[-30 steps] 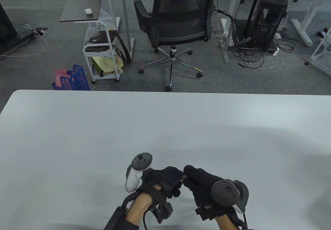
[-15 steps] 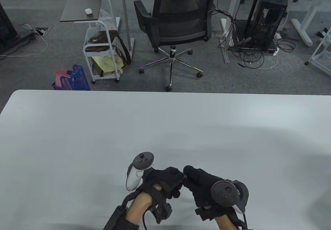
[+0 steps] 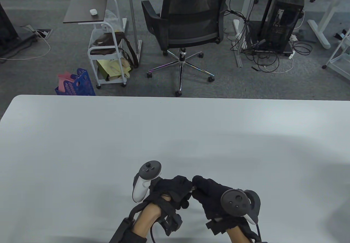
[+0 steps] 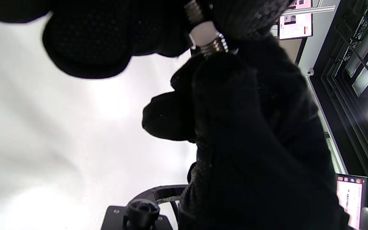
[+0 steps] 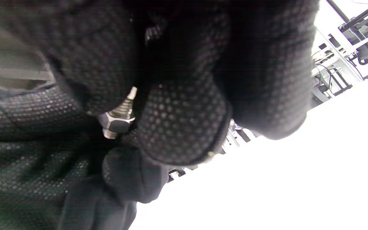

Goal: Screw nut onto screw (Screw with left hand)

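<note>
Vs 0.5 s ago both hands sit a bit closer together above the tabletop (image 3: 82, 144): left hand (image 3: 175, 189) pinches nut (image 5: 116, 124), right hand (image 3: 210, 196) pinches screw (image 5: 125, 107), nut partway along thread w/ thread bare either side, so prob. mid-turn.

in the table view the screw (image 3: 192, 187) is only a small glint between the two hands, too small to read, and the nut cannot be made out there. in the left wrist view the screw (image 4: 214, 47) runs under gloved fingers (image 4: 88, 38) at both ends, so neither its head nor its tip shows, and the nut (image 4: 203, 33) is partly covered. in the right wrist view the nut (image 5: 115, 124) shows, but the shaft below it is buried in the left glove. both forearms leave the table view's bottom edge.
</note>
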`<state>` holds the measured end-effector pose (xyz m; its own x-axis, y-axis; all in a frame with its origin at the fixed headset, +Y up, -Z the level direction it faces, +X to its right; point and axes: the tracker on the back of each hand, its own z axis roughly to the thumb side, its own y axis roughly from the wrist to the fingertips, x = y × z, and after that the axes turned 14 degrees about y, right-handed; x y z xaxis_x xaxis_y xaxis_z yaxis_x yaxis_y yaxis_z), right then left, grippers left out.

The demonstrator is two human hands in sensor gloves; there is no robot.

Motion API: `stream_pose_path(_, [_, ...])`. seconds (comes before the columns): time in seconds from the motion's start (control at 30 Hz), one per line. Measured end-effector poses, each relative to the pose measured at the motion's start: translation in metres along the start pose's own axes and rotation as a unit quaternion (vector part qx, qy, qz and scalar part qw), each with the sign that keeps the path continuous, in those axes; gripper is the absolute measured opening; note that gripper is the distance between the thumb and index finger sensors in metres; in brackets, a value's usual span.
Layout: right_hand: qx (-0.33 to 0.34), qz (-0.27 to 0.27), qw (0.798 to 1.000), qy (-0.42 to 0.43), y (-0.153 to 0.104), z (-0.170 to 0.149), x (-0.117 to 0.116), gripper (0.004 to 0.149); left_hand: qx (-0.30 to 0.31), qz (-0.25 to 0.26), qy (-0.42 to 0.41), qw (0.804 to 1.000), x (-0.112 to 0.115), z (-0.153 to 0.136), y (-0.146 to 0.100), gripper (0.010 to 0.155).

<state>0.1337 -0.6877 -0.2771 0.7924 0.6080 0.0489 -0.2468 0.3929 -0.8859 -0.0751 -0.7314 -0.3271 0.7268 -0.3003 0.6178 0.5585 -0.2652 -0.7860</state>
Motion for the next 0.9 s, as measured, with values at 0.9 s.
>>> stream_pose_path(0.9, [0.006, -0.013, 1.000, -0.005, -0.0013, -0.0022, 0.0013, 0.048, 0.010, -0.025, 0.005, 1.000, 0.0003, 0.0013, 0.0006, 0.055])
